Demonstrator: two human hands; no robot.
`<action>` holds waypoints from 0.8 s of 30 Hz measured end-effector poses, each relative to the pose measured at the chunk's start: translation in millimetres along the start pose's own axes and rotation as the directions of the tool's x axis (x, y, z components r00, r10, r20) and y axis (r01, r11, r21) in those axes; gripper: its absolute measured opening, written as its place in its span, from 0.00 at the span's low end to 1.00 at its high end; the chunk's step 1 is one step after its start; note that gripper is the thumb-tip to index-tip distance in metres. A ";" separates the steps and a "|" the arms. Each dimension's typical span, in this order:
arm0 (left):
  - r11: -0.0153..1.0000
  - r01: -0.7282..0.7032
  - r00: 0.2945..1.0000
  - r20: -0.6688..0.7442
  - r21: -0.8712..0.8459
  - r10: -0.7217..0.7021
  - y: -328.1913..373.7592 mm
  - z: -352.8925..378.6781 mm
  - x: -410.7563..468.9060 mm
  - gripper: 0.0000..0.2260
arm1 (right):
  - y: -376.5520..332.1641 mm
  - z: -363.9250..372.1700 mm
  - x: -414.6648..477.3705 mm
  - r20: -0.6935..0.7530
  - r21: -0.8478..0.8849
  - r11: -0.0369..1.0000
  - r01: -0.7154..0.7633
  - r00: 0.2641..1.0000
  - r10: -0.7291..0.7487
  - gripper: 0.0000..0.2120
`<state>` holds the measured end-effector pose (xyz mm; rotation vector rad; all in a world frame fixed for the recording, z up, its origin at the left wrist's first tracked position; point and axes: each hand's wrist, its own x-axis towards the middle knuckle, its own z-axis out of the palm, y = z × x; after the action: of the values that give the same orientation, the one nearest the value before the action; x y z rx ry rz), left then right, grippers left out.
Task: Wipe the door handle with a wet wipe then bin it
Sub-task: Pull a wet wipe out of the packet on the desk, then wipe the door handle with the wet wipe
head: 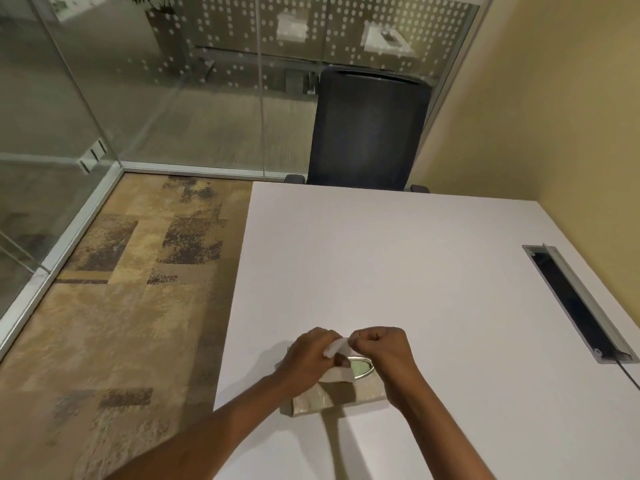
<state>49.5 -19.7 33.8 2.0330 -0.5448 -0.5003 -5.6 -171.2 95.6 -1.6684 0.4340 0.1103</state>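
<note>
**Wipe coming out of the pack, door handle nowhere in view**

The white surface [415, 271] fills the lower right of the frame, with patterned carpet [121, 271] to the left, glass partitions [173, 81] across the top and a dark office chair [367, 129] at top centre. A cable slot [581, 303] sits at the right edge of the surface.

At lower centre lies a soft pack of wipes [336, 393], flat on the surface near its left edge, with an oval opening on top. Both hands work just above it. The left hand [308, 358] is curled, and the right hand [384, 351] is closed into a loose fist; between their fingertips they pinch a small white wet wipe [336, 348], which appears to be partly drawn from the opening.

The wipe should handle as very light, limp and damp: it will fold and cling, and may drag the next sheet out with it. A pinch at a corner or edge seems the best hold, with the other hand steadying the pack, which is itself light and likely to lift.

Most of the wipe is hidden behind the fingers, so its full size and whether it is free of the pack cannot be told. The pack's label is too blurred to read. No door handle and no bin can be made out; the left glass panel may be a door, but that is unclear.
</note>
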 end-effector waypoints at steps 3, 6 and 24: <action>1.000 0.020 0.995 -0.095 -0.017 -0.021 9.0 -23.3 -16.7 0.08 | -8.9 11.3 -1.6 0.000 0.027 1.000 0.011 1.000 -0.011 0.05; 1.000 0.027 0.977 -0.212 0.003 -0.026 13.2 -47.7 -35.2 0.07 | -16.1 32.0 -0.8 0.052 0.044 0.999 0.020 0.998 -0.022 0.09; 0.917 0.380 0.458 -0.837 -0.120 -0.299 -37.9 -238.4 -330.4 0.06 | -80.0 334.1 -127.0 0.647 -0.103 0.926 0.363 0.732 -0.215 0.12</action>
<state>-83.4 347.2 156.9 2.1676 0.4813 0.3514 -36.1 187.9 160.5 -1.7807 -0.3698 0.4836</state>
